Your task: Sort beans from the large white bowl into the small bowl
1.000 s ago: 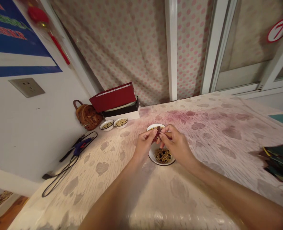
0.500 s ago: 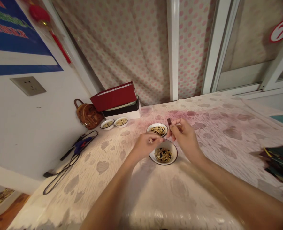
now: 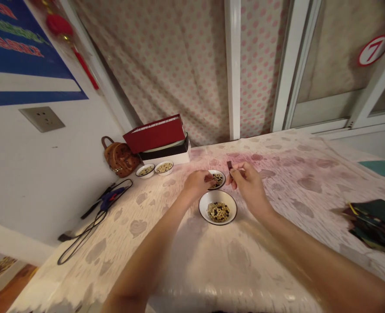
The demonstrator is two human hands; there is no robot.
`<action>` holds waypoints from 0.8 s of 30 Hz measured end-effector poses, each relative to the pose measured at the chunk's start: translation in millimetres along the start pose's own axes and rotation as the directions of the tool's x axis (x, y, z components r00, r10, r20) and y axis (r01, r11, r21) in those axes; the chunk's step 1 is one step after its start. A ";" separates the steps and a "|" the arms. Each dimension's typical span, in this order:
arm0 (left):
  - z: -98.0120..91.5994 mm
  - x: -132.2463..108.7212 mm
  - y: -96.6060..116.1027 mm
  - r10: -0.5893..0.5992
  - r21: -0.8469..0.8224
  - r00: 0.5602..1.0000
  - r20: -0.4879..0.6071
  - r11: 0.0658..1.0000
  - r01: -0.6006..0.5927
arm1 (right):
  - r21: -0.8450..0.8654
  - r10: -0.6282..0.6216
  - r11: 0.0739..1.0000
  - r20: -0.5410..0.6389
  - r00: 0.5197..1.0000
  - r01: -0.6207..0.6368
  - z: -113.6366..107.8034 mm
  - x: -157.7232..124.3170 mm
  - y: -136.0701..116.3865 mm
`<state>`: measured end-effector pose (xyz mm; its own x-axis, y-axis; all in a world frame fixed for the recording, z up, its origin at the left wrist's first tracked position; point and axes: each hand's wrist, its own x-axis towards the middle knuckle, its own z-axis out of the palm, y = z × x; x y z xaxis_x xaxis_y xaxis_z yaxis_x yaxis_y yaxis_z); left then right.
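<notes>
My left hand [image 3: 198,184] reaches over the left edge of the far small bowl [image 3: 224,184], its curled fingertips at the gold and black beads [image 3: 217,179] inside. What those fingers grip is too small to make out. To the right of that bowl, my right hand [image 3: 248,184] is raised above the cloth. Between its thumb and fingers it pinches a small dark brown strip [image 3: 229,165], which points upward. Nearer to me stands a larger white bowl [image 3: 203,208] with a dark rim; gold and black beads [image 3: 218,211] cover its bottom.
Two small bowls of beads, a left one [image 3: 139,174] and a right one [image 3: 168,172], stand before stacked boxes [image 3: 179,155]. Beside them are a brown mini backpack [image 3: 119,158] and a blue corded tool [image 3: 109,199]. Dark green pieces [image 3: 375,221] lie at the right on the patterned tablecloth [image 3: 238,256].
My left hand has moved from above the larger bowl, away from my right hand, to the far bowl's beads. My right hand still holds the brown strip. The view has shifted slightly.
</notes>
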<state>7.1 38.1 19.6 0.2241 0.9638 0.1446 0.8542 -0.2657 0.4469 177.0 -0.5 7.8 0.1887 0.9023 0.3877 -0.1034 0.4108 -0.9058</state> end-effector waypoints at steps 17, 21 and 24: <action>21.3 17.6 -16.9 0.000 -0.109 0.998 -0.060 0.994 -0.006 | -0.022 0.018 1.000 0.022 1.000 -0.018 0.5 0.2 2.7; 22.7 -3.2 -14.6 -0.006 -0.419 0.995 -0.103 0.907 -0.038 | -0.040 0.030 0.999 0.026 0.999 -0.029 1.5 -0.9 5.3; 23.6 -22.4 -8.4 0.010 -0.647 0.993 -0.114 0.758 -0.081 | -0.049 0.035 0.998 0.039 0.999 -0.033 3.6 -3.6 7.8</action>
<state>5.9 19.3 -8.2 0.1774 0.9523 0.2483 0.3256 -0.2949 0.8983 172.0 -0.1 -0.1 0.1470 0.9204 0.3623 -0.0620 0.3741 -0.9253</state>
